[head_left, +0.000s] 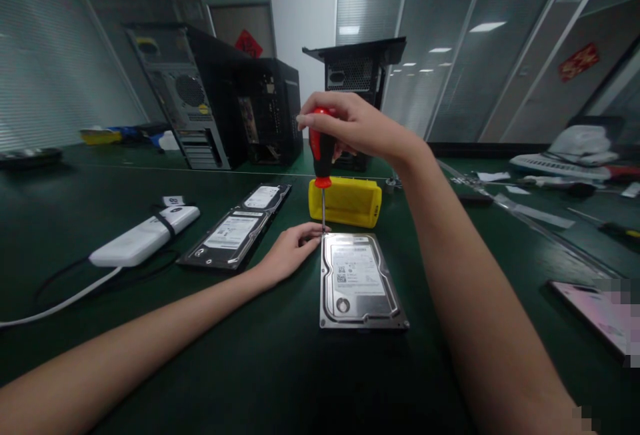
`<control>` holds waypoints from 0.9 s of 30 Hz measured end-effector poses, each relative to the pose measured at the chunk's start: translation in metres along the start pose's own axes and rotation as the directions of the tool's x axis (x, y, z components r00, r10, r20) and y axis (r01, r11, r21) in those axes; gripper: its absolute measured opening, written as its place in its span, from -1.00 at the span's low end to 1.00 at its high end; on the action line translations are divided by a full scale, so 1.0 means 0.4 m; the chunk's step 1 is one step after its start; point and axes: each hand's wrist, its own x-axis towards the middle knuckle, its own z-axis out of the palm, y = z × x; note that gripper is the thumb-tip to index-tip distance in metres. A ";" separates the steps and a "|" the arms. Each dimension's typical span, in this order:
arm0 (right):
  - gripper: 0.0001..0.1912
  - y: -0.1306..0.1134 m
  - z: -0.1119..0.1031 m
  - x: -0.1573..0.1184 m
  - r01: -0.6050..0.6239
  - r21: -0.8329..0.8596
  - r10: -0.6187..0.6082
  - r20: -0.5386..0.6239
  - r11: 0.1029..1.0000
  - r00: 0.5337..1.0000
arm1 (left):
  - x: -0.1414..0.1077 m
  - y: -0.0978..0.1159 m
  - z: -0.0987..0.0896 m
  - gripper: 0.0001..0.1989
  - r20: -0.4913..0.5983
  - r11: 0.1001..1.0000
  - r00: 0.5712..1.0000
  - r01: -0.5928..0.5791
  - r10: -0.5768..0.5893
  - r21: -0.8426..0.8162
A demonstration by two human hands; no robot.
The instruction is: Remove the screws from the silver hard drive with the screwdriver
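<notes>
A silver hard drive (355,275) with a white label lies flat on the green table in front of me. My right hand (345,121) is closed around the top of a red and black screwdriver (323,155), held upright. Its shaft points down to the drive's far left corner, where the tip meets a small spot I cannot make out clearly. At that same corner, the fingertips and thumb of my left hand (293,251) come together against the drive's edge, close beside the screwdriver tip. Just behind the drive stands a yellow plastic holder (345,201).
More hard drives (233,231) lie to the left, beside a white power strip (145,238) with its cable. Computer cases (215,101) stand at the back. On the right are a phone (595,315), another screwdriver (617,229), and scattered small parts.
</notes>
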 end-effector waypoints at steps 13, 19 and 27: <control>-0.70 -0.003 -0.016 -0.003 -0.069 0.069 0.068 0.014 0.995 0.998 | 0.001 -0.001 -0.003 -0.69 0.013 0.999 1.000 -0.008 0.008 0.032; -0.76 -0.005 -0.022 -0.003 -0.027 0.141 0.021 0.041 0.990 0.999 | 0.001 0.003 -0.003 -0.68 0.015 0.999 1.000 -0.009 0.008 0.036; -0.88 -0.013 -0.008 0.000 -0.014 0.190 0.009 0.027 0.982 1.000 | 0.001 0.007 -0.002 -0.67 0.014 0.999 1.000 0.001 -0.001 0.050</control>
